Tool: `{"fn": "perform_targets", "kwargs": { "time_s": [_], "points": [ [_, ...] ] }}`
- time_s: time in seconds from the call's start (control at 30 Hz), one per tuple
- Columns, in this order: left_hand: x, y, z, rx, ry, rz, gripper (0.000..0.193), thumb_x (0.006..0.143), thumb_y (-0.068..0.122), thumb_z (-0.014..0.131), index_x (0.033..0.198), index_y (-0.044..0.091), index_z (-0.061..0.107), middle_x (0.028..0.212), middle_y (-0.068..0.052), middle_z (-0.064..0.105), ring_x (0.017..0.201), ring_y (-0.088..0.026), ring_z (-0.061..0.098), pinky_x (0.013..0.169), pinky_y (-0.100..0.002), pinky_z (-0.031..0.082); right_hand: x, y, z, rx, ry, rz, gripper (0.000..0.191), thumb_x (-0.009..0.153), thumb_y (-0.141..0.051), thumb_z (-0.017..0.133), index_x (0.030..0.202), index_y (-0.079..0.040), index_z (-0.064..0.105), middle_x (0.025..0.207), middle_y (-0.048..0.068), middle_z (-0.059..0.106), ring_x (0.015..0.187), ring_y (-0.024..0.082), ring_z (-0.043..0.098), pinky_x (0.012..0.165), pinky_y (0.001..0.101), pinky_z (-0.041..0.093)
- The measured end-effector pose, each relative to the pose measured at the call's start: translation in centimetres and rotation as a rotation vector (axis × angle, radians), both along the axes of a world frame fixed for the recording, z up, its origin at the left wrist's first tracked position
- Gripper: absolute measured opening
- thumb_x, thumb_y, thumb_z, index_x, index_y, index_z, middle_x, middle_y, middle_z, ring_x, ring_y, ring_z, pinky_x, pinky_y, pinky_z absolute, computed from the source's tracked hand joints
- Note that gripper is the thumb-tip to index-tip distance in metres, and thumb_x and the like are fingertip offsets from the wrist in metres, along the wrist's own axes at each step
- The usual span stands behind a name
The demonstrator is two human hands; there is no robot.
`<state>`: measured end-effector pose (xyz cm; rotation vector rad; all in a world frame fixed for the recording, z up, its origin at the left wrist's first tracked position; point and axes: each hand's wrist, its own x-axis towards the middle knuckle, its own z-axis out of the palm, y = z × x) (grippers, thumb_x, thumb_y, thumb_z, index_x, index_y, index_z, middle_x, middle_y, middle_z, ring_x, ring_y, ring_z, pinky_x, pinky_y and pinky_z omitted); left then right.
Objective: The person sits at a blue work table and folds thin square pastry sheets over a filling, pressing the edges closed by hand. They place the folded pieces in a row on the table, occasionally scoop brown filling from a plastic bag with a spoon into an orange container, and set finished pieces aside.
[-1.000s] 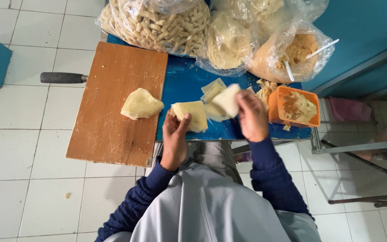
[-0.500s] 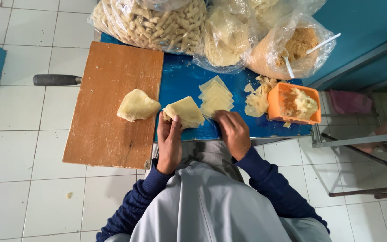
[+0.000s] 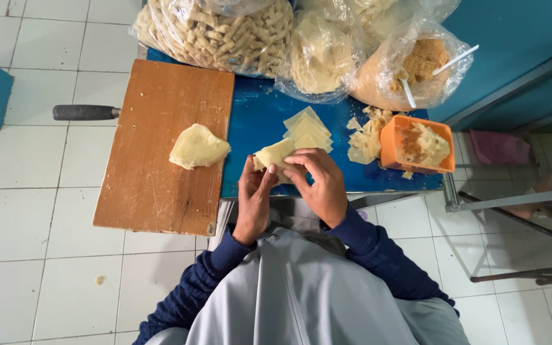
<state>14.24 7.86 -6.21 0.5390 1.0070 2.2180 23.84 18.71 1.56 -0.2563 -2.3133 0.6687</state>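
Observation:
Both hands meet over the near edge of the blue table (image 3: 257,115). My left hand (image 3: 253,198) and my right hand (image 3: 317,185) together pinch a pale yellow dough piece (image 3: 275,154). Just beyond it lies a small stack of flat yellow dough sheets (image 3: 308,130). To the left, a folded dough lump (image 3: 198,147) rests on the wooden cutting board (image 3: 161,108).
An orange tub (image 3: 416,145) with filling stands at the right, dough scraps (image 3: 367,137) beside it. Clear bags of dough sticks (image 3: 218,29), wrappers (image 3: 317,54) and brown crumbs (image 3: 413,67) line the back. A black handle (image 3: 84,112) pokes out left of the board, over white floor tiles.
My right hand came back from the sheet stack and joined the left on the dough piece. Both hands lifted that piece off the board's edge toward me.

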Motion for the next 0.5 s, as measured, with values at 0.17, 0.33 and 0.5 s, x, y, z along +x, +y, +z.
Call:
{"fn": "perform_targets", "kwargs": {
  "time_s": [0.17,0.33,0.5],
  "points": [
    [0.0,0.0,0.0,-0.039,0.026,-0.007,0.030,0.109,0.018,0.055,0.133,0.000,0.052,0.120,-0.006,0.067,0.105,-0.010,0.063,0.090,-0.030,0.055,1.0,2.6,-3.2,-0.525,-0.131,0.012,0.009,0.101,-0.009,0.074,0.107,-0.002,0.073,0.093,0.004,0.071,0.079,0.011,0.063,0.071,0.0250,0.051],
    [-0.1,0.0,-0.4,-0.025,0.020,0.013,0.032,0.112,0.021,0.052,0.136,0.000,0.050,0.123,-0.006,0.065,0.106,-0.010,0.061,0.091,-0.028,0.053,1.9,7.4,-4.7,-1.329,0.133,0.172,0.009,0.101,-0.008,0.069,0.108,-0.003,0.070,0.093,-0.001,0.069,0.078,0.003,0.060,0.066,0.0190,0.046],
    [-0.6,-0.8,-0.5,0.056,0.019,0.040,0.031,0.118,0.021,0.050,0.140,-0.002,0.047,0.128,-0.008,0.063,0.111,-0.012,0.060,0.096,-0.029,0.051,2.0,8.8,-3.8,-0.616,0.126,-0.151,0.006,0.105,-0.005,0.068,0.110,-0.001,0.069,0.098,0.005,0.070,0.087,0.011,0.063,0.077,0.0243,0.051]
  ]
}}
